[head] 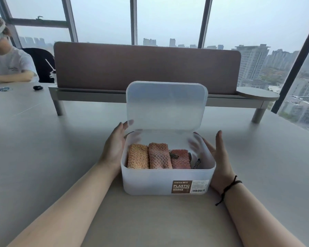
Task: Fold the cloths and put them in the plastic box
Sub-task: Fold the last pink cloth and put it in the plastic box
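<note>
A translucent plastic box stands on the table in front of me, its hinged lid raised upright at the back. Inside lie three folded cloths side by side: an orange one, a peach one and a pink one, with black-and-white cords beside the pink one. My left hand rests flat against the box's left wall, fingertips near the lid's lower corner. My right hand is against the right wall, fingers spread. Neither hand holds a cloth.
A brown desk divider on metal legs crosses the table behind the box. At the far left sits another person, with small objects on the table before them. Large windows lie beyond. A black cord wraps my right wrist.
</note>
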`<move>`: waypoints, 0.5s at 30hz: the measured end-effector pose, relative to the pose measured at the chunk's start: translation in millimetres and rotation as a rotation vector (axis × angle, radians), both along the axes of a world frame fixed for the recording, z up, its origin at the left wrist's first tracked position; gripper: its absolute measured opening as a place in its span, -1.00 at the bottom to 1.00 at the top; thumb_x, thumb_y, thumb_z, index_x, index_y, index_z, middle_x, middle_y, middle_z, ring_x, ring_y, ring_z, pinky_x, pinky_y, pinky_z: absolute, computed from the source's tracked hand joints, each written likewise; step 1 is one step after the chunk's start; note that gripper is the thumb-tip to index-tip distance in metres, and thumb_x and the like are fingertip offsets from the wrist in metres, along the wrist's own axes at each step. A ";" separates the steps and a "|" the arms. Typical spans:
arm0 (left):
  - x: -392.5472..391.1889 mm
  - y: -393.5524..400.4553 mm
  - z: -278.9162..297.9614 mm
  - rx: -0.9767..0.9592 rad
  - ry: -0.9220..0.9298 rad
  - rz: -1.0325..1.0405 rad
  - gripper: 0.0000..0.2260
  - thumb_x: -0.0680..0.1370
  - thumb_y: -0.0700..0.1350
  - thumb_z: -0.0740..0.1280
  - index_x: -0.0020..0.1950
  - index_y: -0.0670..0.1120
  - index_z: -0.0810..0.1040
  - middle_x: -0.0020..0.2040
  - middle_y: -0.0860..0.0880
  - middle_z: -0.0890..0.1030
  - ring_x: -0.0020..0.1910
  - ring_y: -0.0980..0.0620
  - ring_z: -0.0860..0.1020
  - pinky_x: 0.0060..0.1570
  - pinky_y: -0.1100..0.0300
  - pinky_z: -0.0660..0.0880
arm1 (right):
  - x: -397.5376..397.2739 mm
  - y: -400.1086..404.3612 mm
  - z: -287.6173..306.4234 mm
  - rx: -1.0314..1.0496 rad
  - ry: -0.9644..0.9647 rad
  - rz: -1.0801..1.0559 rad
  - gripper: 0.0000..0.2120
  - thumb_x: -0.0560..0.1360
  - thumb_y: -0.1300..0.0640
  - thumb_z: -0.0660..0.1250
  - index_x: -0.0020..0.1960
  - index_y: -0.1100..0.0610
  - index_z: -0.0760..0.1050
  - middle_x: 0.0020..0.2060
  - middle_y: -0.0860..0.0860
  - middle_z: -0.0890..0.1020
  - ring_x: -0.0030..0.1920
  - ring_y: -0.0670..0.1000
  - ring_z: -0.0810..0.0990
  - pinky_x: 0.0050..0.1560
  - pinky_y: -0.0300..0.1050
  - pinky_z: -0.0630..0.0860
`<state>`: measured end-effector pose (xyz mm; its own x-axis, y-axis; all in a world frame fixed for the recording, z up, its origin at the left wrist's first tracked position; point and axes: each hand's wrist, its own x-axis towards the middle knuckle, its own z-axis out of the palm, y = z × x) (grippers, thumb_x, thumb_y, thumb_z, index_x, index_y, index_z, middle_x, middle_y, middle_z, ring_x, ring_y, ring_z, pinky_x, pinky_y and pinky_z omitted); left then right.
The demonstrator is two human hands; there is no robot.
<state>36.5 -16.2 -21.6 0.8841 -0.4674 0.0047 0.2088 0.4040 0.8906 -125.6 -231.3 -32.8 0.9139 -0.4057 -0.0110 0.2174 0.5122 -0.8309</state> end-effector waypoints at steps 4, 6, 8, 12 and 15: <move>-3.3 1.7 -5.6 -0.053 0.005 -0.013 -0.52 0.66 0.23 0.03 0.22 -0.04 0.60 0.07 -0.11 0.70 0.07 -0.12 0.65 0.03 0.02 0.53 | -2.7 1.9 -1.1 0.019 0.031 -0.009 -0.23 0.50 -0.43 0.02 0.38 0.14 0.48 0.25 0.15 0.61 0.21 0.16 0.62 0.18 0.14 0.52; -8.1 3.6 -4.9 -0.054 0.008 -0.018 -0.53 0.64 0.24 0.08 0.19 -0.04 0.61 -0.03 -0.08 0.69 -0.06 -0.08 0.64 -0.05 0.05 0.51 | -6.5 5.7 3.1 0.020 0.017 0.053 -0.23 0.50 -0.42 0.00 0.29 0.16 0.56 0.17 0.20 0.65 0.13 0.18 0.66 0.04 0.05 0.62; -12.4 6.2 -5.2 -0.084 0.025 -0.058 -0.59 0.63 0.19 0.13 0.14 -0.06 0.62 -0.10 -0.07 0.68 -0.13 -0.07 0.64 -0.09 0.07 0.51 | -7.6 7.4 4.4 0.017 0.007 0.088 -0.31 0.53 -0.34 0.03 0.18 0.17 0.65 0.09 0.20 0.68 0.05 0.17 0.69 -0.05 0.01 0.65; -19.6 9.3 -11.1 0.002 -0.006 -0.122 -0.70 0.61 0.04 0.18 0.05 -0.11 0.62 -0.11 -0.11 0.68 -0.14 -0.09 0.65 -0.10 0.08 0.50 | -6.8 7.0 3.9 -0.014 0.040 0.087 -0.59 0.52 -0.09 0.20 0.00 0.15 0.71 -0.08 0.17 0.71 -0.12 0.16 0.71 -0.18 -0.05 0.65; -25.8 10.8 -9.9 0.056 0.017 -0.073 -0.71 0.58 0.04 0.23 0.05 -0.11 0.64 -0.07 -0.13 0.69 -0.12 -0.11 0.66 -0.06 0.05 0.49 | -6.5 7.1 4.3 -0.017 0.051 0.056 -0.64 0.50 -0.04 0.25 0.03 0.18 0.68 -0.09 0.18 0.70 -0.15 0.18 0.70 -0.18 -0.05 0.64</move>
